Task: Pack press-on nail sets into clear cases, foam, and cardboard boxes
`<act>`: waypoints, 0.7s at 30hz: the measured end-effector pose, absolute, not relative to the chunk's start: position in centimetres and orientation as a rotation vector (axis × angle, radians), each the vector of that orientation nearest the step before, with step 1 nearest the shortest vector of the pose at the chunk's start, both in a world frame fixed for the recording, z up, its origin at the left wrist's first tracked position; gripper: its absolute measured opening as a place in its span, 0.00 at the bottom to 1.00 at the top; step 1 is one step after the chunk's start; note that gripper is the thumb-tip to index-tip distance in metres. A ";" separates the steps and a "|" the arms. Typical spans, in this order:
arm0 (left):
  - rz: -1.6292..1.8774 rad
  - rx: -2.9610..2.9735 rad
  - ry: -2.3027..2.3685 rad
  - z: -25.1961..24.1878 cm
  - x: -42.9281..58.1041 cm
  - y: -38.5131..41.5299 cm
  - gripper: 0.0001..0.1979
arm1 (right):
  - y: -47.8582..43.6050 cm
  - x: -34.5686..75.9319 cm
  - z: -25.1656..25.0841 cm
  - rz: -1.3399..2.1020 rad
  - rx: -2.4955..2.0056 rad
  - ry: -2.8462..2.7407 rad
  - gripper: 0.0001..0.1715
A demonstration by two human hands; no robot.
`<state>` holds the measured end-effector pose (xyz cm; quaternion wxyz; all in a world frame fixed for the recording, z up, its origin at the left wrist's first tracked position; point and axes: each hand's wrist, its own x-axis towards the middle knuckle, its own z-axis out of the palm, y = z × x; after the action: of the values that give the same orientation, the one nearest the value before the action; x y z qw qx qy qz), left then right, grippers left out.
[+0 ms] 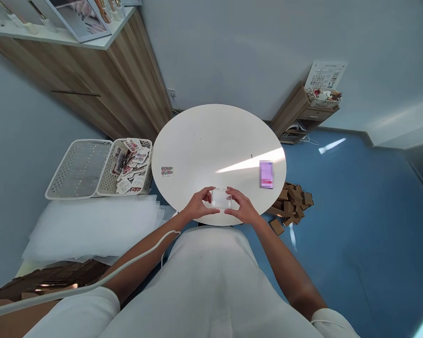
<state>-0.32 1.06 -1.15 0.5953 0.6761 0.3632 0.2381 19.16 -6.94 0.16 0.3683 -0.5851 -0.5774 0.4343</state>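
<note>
Between my two hands, at the near edge of the round white table [215,141], is a small clear plastic box [221,199]. My left hand [201,203] grips its left side, thumb along the near edge and fingers at the far corner. On the opposite side, my right hand [242,205] holds it in the same way. Whether the box has anything inside I cannot make out. Toward the table's left edge lies a small card with rows of red and green spots [167,171]. A pink-purple rectangular item [266,174], blurred out, lies to the right.
Left of the table, a white basket [150,176] holds many printed cards beside another white basket [70,145]. Translucent sheets [98,227] are stacked below them. Brown cardboard boxes [292,204] are piled on the blue floor at right. A white cable [127,260] runs over my left arm.
</note>
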 end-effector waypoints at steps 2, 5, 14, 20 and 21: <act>0.533 1.566 0.803 -1.3 -0.9 0.9 0.38 | -7.3 18.5 -0.2 1.024 -1.526 -1.507 0.37; 0.505 1.545 0.749 -1.8 -1.8 0.6 0.39 | -7.8 17.5 -0.9 0.934 -1.518 -1.507 0.37; 0.515 1.517 0.664 -1.6 -2.6 0.2 0.38 | -8.6 16.2 -1.0 0.790 -1.474 -1.467 0.35; 0.485 1.431 0.632 -1.4 -2.4 -0.2 0.39 | -8.7 16.2 -0.3 0.771 -1.473 -1.446 0.34; 0.487 1.403 0.630 -1.4 -2.3 -0.2 0.39 | -8.6 16.3 -0.1 0.764 -1.485 -1.457 0.34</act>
<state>-2.33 -0.15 -1.36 0.6919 0.6279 0.2820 0.2179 16.29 -8.63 -0.14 0.4463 -0.5997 -0.5883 0.3084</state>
